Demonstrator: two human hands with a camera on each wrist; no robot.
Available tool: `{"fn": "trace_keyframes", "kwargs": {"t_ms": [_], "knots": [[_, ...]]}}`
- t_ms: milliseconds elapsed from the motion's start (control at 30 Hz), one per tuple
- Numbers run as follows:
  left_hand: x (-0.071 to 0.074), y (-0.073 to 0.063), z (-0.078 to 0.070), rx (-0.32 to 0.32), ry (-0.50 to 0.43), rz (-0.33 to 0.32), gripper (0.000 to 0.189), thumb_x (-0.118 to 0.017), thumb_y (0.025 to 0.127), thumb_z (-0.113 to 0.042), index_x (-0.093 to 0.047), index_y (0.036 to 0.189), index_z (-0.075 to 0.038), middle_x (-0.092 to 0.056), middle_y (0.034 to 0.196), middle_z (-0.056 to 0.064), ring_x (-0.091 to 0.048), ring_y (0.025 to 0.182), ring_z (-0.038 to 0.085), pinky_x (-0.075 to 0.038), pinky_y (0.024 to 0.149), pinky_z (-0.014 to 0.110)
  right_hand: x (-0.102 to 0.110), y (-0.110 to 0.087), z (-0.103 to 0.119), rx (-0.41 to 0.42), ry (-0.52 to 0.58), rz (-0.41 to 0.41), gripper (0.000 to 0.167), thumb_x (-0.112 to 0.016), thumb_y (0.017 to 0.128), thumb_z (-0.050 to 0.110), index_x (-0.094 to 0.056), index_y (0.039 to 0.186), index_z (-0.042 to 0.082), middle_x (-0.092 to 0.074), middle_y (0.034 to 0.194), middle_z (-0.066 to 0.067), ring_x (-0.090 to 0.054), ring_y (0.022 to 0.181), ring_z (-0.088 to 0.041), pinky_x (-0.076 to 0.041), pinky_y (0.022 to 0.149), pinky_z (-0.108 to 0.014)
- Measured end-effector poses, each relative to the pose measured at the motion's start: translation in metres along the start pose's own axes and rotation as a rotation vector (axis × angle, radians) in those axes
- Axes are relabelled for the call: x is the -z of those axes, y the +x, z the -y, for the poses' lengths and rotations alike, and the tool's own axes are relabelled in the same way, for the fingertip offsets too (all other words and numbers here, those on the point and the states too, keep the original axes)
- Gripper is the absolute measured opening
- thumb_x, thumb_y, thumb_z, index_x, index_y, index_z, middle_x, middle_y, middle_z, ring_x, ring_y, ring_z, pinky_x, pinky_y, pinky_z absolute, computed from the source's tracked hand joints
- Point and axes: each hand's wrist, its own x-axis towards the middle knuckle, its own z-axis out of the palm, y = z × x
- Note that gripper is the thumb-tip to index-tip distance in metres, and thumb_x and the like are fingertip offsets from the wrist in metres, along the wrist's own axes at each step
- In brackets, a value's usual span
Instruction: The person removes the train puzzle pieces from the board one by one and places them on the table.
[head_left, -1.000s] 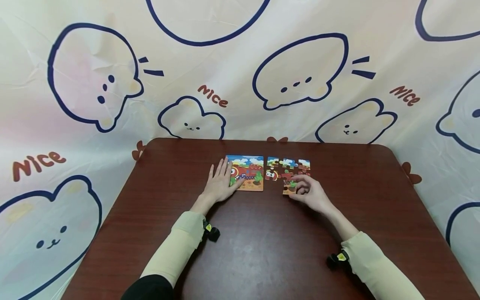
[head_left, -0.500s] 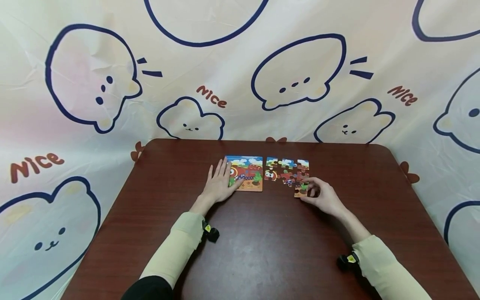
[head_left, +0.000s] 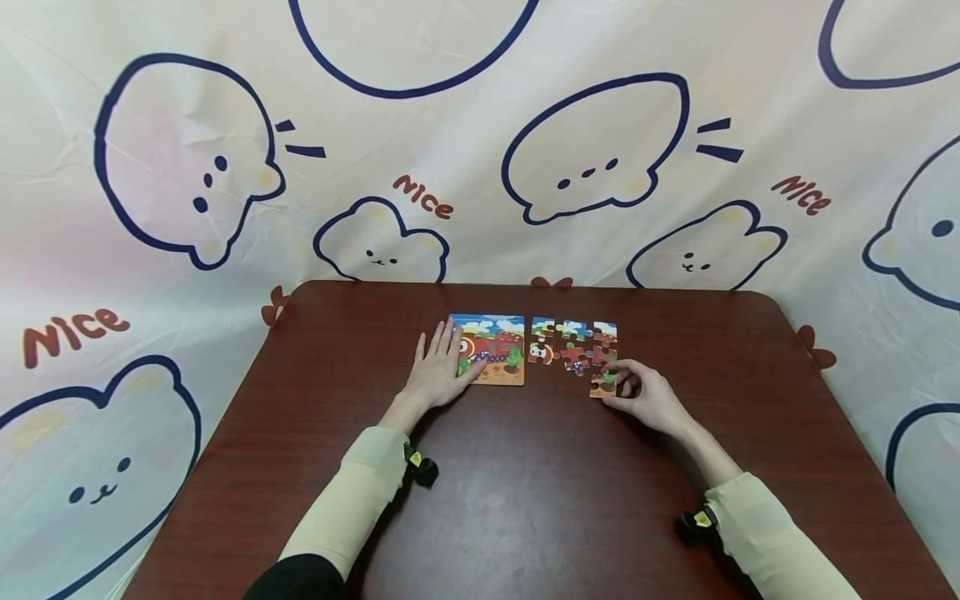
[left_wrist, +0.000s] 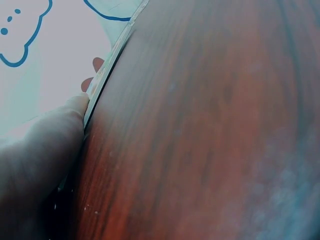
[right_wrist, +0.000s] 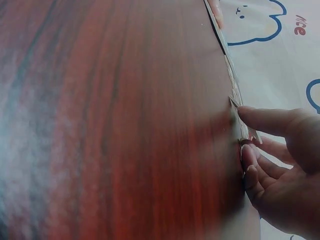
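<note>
My left hand (head_left: pixel 435 375) lies flat with its fingers spread, resting on the left side of a square picture board (head_left: pixel 504 325) that shows a red cartoon scene. In the left wrist view, the thumb of that hand (left_wrist: pixel 42 150) presses the board's thin edge (left_wrist: pixel 107 75). My right hand (head_left: pixel 648 400) pinches a jigsaw puzzle piece (head_left: pixel 599 387) with green and sandy colours, between thumb and fingers. This piece sits at the bottom of the right-hand column, just under a red puzzle piece (head_left: pixel 602 353). From the right wrist, the right hand (right_wrist: pixel 287 160) appears side-on, low at the tabletop.
Several other puzzle pieces lie right of the board, among them a sky piece (head_left: pixel 543 327), a piece with a round eye (head_left: pixel 541 353) and a middle red piece (head_left: pixel 575 358). Beyond the brown table (head_left: pixel 510 483) hangs a cartoon-printed cloth (head_left: pixel 480 167).
My right hand has slid the pinched puzzle piece rightward, from under the middle column to under the right-hand column, then stayed there. The left hand has kept its place on the board.
</note>
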Motion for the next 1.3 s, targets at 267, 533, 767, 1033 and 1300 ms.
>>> {"fn": "trace_keyframes", "kwargs": {"t_ms": [267, 533, 767, 1033, 1300], "knots": [[0.000, 0.001, 0.001, 0.006, -0.001, 0.003, 0.101, -0.039, 0.109, -0.075, -0.003, 0.178, -0.009, 0.006, 0.188, 0.010, 0.005, 0.176, 0.032, 0.006, 0.141, 0.061, -0.003, 0.001, 0.000, 0.006, -0.042, -0.006, 0.044, -0.087, 0.093, 0.007, -0.071, 0.133, -0.004, -0.066, 0.103, -0.013, -0.056, 0.082, -0.012, -0.046, 0.071, -0.024], [0.000, -0.003, 0.000, -0.015, -0.014, -0.028, 0.100, -0.041, 0.110, -0.071, -0.009, 0.177, -0.004, 0.001, 0.188, 0.014, 0.000, 0.176, 0.035, 0.004, 0.141, 0.063, -0.003, -0.002, 0.001, 0.008, -0.033, -0.037, 0.049, -0.088, 0.092, 0.006, -0.069, 0.135, -0.005, -0.066, 0.101, -0.013, -0.057, 0.081, -0.010, -0.047, 0.070, -0.023], [0.004, -0.006, -0.003, -0.011, -0.016, -0.028, 0.100, -0.041, 0.110, -0.071, -0.009, 0.177, -0.004, 0.003, 0.187, 0.014, 0.003, 0.176, 0.033, 0.003, 0.141, 0.062, 0.002, 0.002, 0.005, 0.003, 0.014, -0.077, 0.049, -0.085, 0.095, 0.005, -0.065, 0.138, -0.008, -0.072, 0.103, -0.020, -0.062, 0.080, -0.007, -0.050, 0.069, -0.021], [0.008, -0.005, 0.003, -0.019, -0.116, -0.016, 0.097, -0.046, 0.112, -0.064, -0.007, 0.177, -0.004, 0.006, 0.187, 0.014, 0.007, 0.175, 0.033, 0.004, 0.141, 0.062, -0.007, 0.018, 0.025, 0.041, 0.083, -0.059, 0.046, -0.081, 0.098, 0.003, -0.066, 0.141, -0.005, -0.079, 0.107, -0.021, -0.065, 0.080, -0.009, -0.051, 0.066, -0.021], [0.018, -0.007, 0.014, -0.001, -0.115, -0.039, 0.097, -0.048, 0.112, -0.060, -0.007, 0.176, 0.001, 0.000, 0.187, 0.018, 0.003, 0.175, 0.035, 0.000, 0.142, 0.059, -0.031, 0.041, 0.054, 0.102, 0.097, -0.020, 0.046, -0.080, 0.099, 0.005, -0.065, 0.141, -0.007, -0.080, 0.107, -0.019, -0.065, 0.082, -0.012, -0.051, 0.067, -0.023]]}}
